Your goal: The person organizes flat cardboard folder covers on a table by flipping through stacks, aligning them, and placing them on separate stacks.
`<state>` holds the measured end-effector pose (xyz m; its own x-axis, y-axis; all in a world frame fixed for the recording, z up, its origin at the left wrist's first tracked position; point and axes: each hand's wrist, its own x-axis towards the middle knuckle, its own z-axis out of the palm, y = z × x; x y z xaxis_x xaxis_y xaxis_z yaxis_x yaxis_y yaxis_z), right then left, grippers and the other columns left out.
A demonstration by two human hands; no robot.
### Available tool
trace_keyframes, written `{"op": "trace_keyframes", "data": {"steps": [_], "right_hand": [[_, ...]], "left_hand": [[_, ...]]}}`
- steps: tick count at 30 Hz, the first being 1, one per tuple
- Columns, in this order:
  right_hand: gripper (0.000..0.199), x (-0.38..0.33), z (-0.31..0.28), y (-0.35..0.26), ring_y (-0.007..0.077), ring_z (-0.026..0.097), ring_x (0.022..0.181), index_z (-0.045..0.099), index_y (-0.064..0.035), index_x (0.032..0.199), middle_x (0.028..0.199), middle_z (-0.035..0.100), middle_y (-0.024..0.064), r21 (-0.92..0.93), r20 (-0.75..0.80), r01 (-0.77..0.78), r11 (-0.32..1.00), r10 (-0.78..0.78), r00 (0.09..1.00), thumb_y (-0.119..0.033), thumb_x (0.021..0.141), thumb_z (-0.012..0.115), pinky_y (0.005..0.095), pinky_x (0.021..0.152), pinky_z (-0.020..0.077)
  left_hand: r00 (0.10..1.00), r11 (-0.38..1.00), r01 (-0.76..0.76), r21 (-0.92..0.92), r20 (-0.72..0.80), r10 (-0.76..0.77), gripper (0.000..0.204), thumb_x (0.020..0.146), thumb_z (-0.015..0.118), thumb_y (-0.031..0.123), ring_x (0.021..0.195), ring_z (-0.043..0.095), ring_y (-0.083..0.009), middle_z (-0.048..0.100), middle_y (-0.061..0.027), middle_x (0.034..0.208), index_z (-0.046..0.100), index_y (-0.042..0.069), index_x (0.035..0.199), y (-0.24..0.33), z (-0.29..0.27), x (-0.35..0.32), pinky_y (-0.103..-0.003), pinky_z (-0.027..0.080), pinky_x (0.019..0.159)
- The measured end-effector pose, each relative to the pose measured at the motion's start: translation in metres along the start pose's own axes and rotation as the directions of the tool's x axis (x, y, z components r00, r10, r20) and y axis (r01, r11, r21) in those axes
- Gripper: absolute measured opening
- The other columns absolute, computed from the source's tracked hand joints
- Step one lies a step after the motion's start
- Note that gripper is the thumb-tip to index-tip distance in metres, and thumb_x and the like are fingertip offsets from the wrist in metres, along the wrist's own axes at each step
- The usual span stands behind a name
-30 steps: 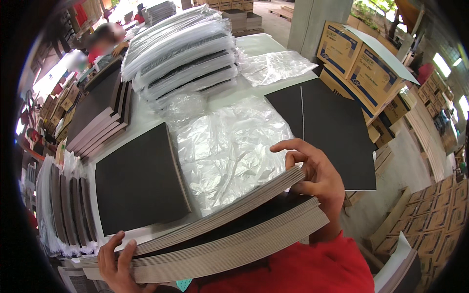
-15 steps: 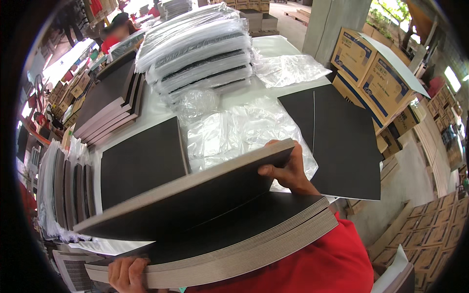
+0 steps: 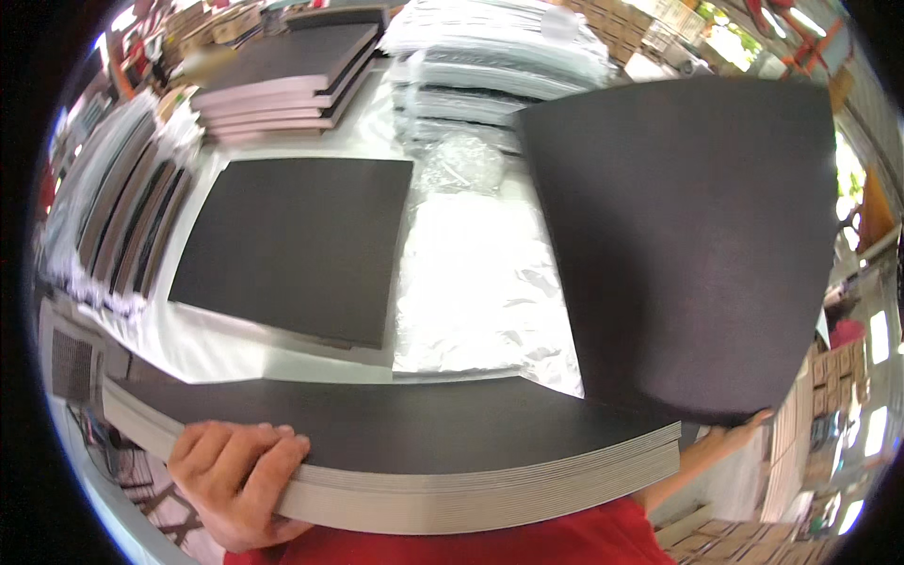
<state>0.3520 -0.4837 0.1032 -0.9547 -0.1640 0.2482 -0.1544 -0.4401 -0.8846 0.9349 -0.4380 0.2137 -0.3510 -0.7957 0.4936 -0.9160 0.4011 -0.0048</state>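
Observation:
A thick stack of black boards (image 3: 414, 424) with grey edges lies across in front of me, low in the view. My left hand (image 3: 235, 480) grips its near edge at the left end, fingers over the top face. At the right, a black board (image 3: 687, 245) is held up with its broad face toward me. My right hand (image 3: 739, 435) holds it at the lower right corner; most of the fingers are hidden behind it. Whether several boards are raised together cannot be seen.
Another black board (image 3: 297, 250) lies flat on the white table (image 3: 245, 353). Clear plastic bags (image 3: 476, 292) lie beside it. Behind are a black-topped stack (image 3: 292, 61) and plastic-wrapped bundles (image 3: 499, 75). More wrapped boards (image 3: 122, 207) stand at the left.
The raised black boarding has swung from across my front up to the right, with my right hand on it. My left hand stays on the stack's left end. The view has turned.

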Motion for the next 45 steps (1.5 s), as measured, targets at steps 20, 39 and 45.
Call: {"op": "trace_keyframes", "data": {"steps": [20, 39, 45], "right_hand": [[0.053, -0.241, 0.057, 0.022, 0.0293, 0.051, 0.105, 0.042, -0.0046, 0.125, 0.112, 0.053, 0.0133, -0.155, 0.894, 0.114, 0.981, 0.091, 0.438, -0.043, 0.088, 0.042, 0.0411, 0.095, 0.0369], [0.058, -0.396, 0.237, 0.037, 0.0247, 0.048, 0.109, 0.042, 0.0086, 0.122, 0.118, 0.051, 0.0175, -0.381, 0.911, -0.058, 0.923, 0.385, 0.149, -0.031, 0.083, 0.06, 0.0333, 0.095, 0.0342], [0.071, -0.5, 0.334, 0.081, 0.0313, 0.061, 0.084, 0.059, 0.0122, 0.093, 0.086, 0.062, 0.0224, -0.535, 0.843, 0.126, 0.836, 0.538, 0.011, -0.057, 0.08, 0.053, 0.0359, 0.074, 0.0464]], "left_hand": [[0.952, 0.978, -0.118, -0.171, -0.299, 0.063, 0.045, 0.066, 0.069, 0.041, 0.071, 0.061, -0.0205, 0.061, -0.0057, 0.086, 0.059, 0.007, 0.094, -0.033, 0.002, 0.001, -0.032, 0.048, 0.063], [0.152, 0.244, 0.872, -0.424, -0.238, -0.959, 0.077, 0.074, 0.061, 0.054, 0.098, 0.055, -0.0319, 0.056, -0.0236, 0.108, 0.051, -0.012, 0.11, -0.345, 0.076, -0.128, -0.034, 0.042, 0.084], [0.204, 0.158, 0.926, -0.342, 0.101, -0.974, 0.088, 0.065, 0.063, 0.063, 0.1, 0.057, -0.0327, 0.058, -0.0273, 0.103, 0.053, -0.013, 0.108, -0.486, 0.105, -0.115, -0.037, 0.039, 0.089]]}}
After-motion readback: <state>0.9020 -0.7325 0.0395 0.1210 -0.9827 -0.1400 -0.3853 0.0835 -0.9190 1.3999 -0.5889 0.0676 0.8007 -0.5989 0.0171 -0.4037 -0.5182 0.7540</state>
